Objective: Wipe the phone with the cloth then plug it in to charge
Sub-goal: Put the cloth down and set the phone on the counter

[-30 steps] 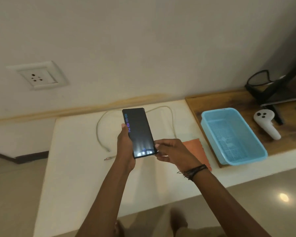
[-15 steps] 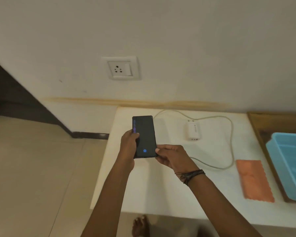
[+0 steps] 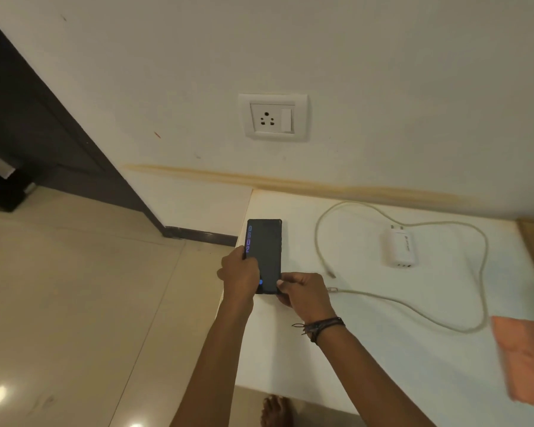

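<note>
You're seeing one view only, from the head camera, looking forward and down from above the white table (image 3: 383,349). It faces the cream wall with its white socket plate (image 3: 273,117), close to both forearms, with the beige tiled floor (image 3: 74,303) filling the left side.

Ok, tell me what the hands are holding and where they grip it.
Both hold the black phone: left hand on its left edge, right hand at its bottom right corner.
</note>
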